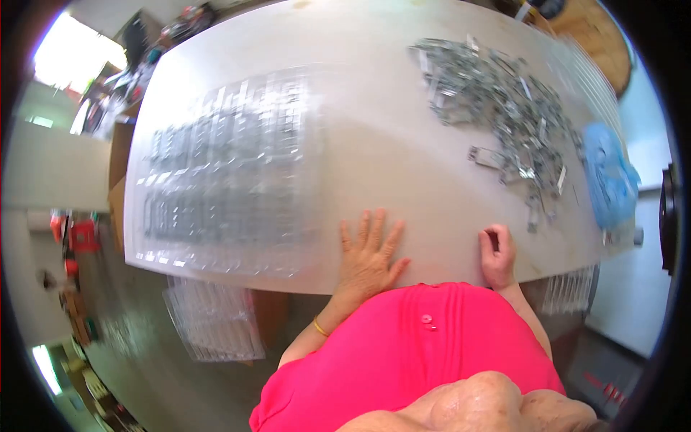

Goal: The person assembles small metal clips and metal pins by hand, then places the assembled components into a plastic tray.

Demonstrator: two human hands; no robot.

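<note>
Flat on the white table (381, 151) rests my left hand (368, 255), fingers spread and holding nothing. To its left lies a clear plastic tray (306, 209) with rows of metal parts in its slots. My right hand (498, 258) is at the table's front edge, fingers curled into a loose fist around a dark gap; whether anything is inside cannot be made out. Beyond that hand spreads a pile of small metal parts (504, 93), looking like clips or hinges. One part (486, 156) lies at the pile's left edge.
A blue plastic bag (608, 173) sits on the table's right side, beside stacked clear trays (586, 68). More clear trays (216, 320) stand below the table at the left, and others (568, 290) below at the right. A round wooden surface (594, 36) is at the far right.
</note>
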